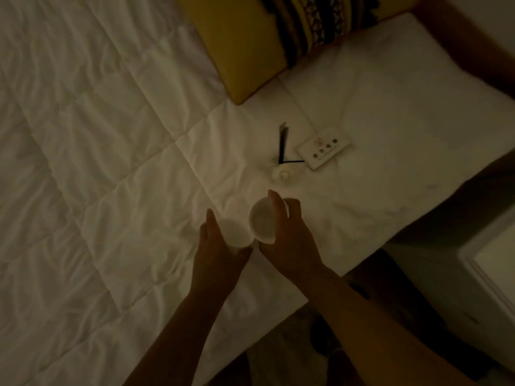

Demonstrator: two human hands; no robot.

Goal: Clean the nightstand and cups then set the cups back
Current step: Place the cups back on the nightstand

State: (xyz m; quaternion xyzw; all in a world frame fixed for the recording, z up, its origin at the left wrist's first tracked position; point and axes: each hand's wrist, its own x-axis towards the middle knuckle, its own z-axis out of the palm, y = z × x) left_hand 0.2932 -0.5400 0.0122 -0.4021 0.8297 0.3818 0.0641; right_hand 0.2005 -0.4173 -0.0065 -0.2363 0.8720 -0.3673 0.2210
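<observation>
Dim light. I see both hands over the white quilted bed cover [117,151]. The left hand [220,240] is wrapped around a white ceramic cup [235,232]; the right hand [289,240] is closed around a second white ceramic cup [262,222], mouth tilted toward the camera. The cups sit just beside each other, rims near touching. Beyond them lie a small white lidded pot [282,174], a white rectangular switch panel [323,153] and a mustard-yellow cushion [239,48]. A white nightstand [485,263] shows at the right edge.

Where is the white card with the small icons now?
The card lies on the white bed cover, right of centre, beyond both hands, beside a black stand.
</observation>
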